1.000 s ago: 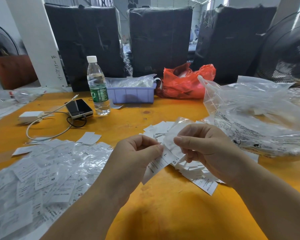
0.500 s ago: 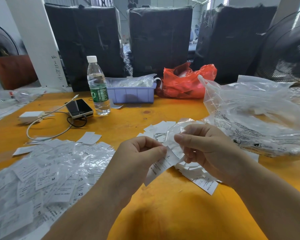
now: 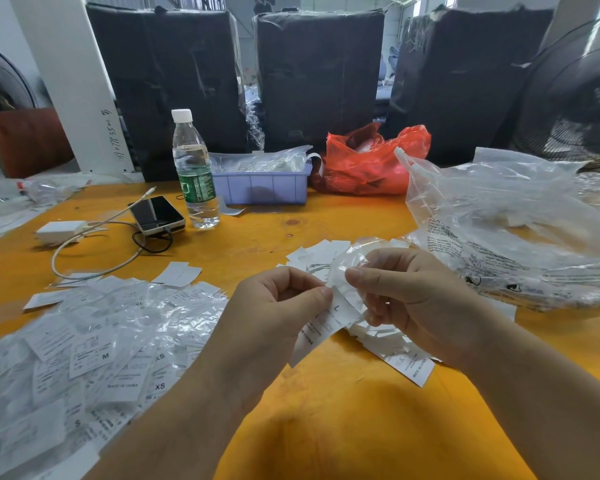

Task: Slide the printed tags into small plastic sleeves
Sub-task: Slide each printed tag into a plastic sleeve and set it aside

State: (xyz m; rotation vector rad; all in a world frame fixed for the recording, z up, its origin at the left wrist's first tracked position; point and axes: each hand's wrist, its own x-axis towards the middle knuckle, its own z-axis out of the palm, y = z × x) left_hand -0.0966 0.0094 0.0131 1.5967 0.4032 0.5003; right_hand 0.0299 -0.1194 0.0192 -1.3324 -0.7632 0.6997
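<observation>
tag [image 3: 327, 323]: printed "l", pinched at its top by the left hand [image 3: 278, 306], above the table [image 3: 326, 410]
sleeve [image 3: 349, 268]: clear plastic, pinched by the right hand [image 3: 409, 299]
left: heap of sleeved tags [image 3: 84, 344]
behind: loose tags [image 3: 317, 252], large plastic bag [image 3: 513, 230], water bottle [image 3: 194, 171], phone [image 3: 157, 214]

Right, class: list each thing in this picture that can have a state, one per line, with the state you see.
left hand: pinching the tag
right hand: holding the sleeve
tag: marked L, not yet fully inside the sleeve
sleeve: clear, held at the tag's top
water bottle: upright, capped
phone: screen dark, cable plugged in
red bag: open at top
</observation>
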